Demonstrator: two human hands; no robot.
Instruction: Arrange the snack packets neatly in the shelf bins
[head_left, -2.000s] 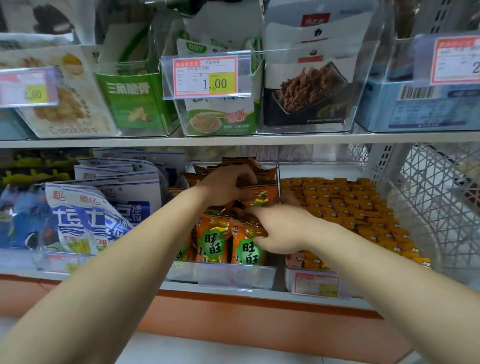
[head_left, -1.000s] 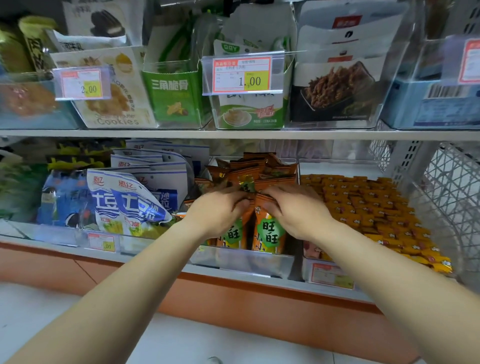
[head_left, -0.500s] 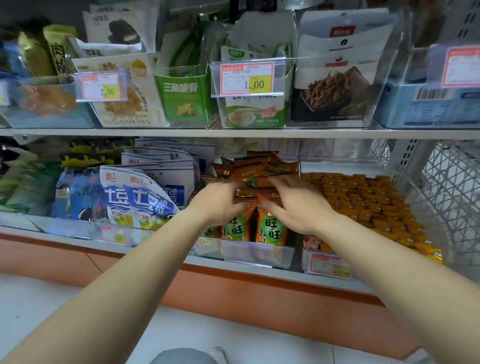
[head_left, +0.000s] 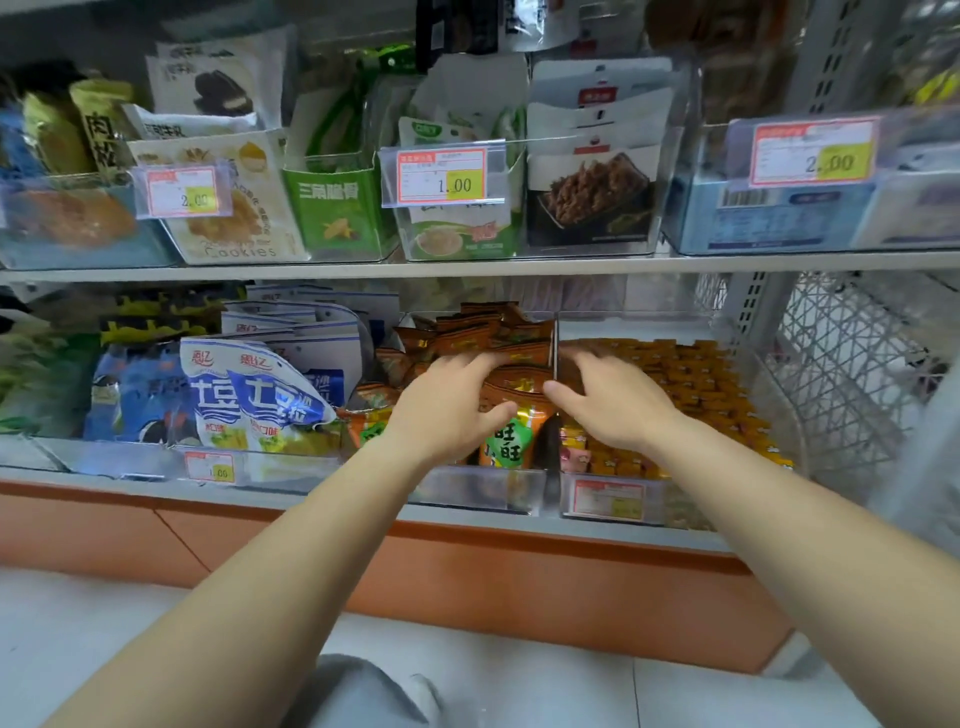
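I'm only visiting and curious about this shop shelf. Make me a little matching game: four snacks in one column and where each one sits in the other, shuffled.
Things
1. orange packets with green labels
2. small yellow packets
3. blue-and-white bag
4. green carton

Places
A. upper shelf, just left of the 1.00 price tag
B. lower shelf, in the bin beside the wire mesh
C. lower shelf, between the left hand and the right hand
D. lower shelf, left of the left hand

Pairs: 1-C, 2-B, 3-D, 4-A
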